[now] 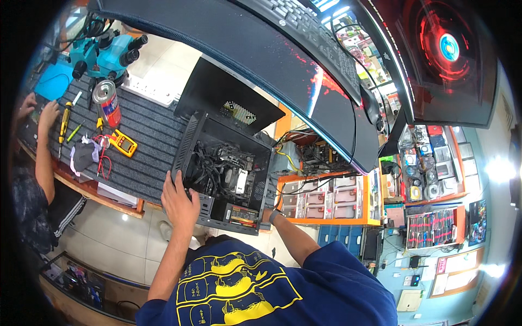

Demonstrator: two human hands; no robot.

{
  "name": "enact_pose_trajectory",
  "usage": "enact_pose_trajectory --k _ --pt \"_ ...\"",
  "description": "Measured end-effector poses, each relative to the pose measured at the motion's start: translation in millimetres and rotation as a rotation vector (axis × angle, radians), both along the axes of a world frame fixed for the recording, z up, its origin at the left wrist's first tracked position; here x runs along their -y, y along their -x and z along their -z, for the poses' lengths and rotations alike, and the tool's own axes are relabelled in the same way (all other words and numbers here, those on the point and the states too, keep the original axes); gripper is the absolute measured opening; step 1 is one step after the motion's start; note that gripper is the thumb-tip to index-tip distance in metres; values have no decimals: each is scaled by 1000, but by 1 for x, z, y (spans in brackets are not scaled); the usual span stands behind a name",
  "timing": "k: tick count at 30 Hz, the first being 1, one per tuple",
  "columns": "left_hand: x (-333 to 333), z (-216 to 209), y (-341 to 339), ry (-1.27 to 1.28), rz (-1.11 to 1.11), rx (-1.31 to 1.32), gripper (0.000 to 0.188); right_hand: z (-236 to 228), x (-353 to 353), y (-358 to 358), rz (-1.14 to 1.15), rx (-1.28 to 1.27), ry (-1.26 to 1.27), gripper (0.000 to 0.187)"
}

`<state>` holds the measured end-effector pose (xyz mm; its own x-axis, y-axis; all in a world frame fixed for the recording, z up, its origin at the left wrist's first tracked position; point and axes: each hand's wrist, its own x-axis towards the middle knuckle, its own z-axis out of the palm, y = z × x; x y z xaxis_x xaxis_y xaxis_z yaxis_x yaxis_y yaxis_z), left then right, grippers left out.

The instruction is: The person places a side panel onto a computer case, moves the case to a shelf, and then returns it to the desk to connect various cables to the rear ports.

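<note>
A black computer case [225, 217] stands with its side off on the striped work mat, its tangled black cables [204, 163] and inner parts exposed. My left hand [179, 202] grips its near left edge, fingers along the outer wall and thumb at the rim. At the near right side of the case is my right hand [267, 215], below a dark wristband; its fingers are hidden by the case. A power supply with a red and yellow label [242, 214] sits inside at the near right corner. Beyond the case a black panel with a vent grille [209, 98] stands tilted.
On the striped mat [149, 157] lie a yellow multimeter [125, 143], a yellow screwdriver [65, 120], and a red can [110, 106]. A teal microscope [109, 54] stands behind. Another person's hands [46, 117] are at left. A raised shelf with a keyboard [310, 38] overhangs the far side.
</note>
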<state>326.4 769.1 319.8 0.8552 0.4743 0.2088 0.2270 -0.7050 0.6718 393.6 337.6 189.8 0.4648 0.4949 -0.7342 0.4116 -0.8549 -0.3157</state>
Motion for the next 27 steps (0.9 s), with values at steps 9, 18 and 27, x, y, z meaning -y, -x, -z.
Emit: enact_pose_trajectory --k 9,18,27 --pt "-8 2 6 -39 -11 17 61 13 -9 7 -73 25 -55 36" --pt "10 4 4 -60 27 40 60 35 24 10 -78 100 34 37" --pt "2 10 4 -141 -8 33 64 -345 -45 5 281 163 -293 38"
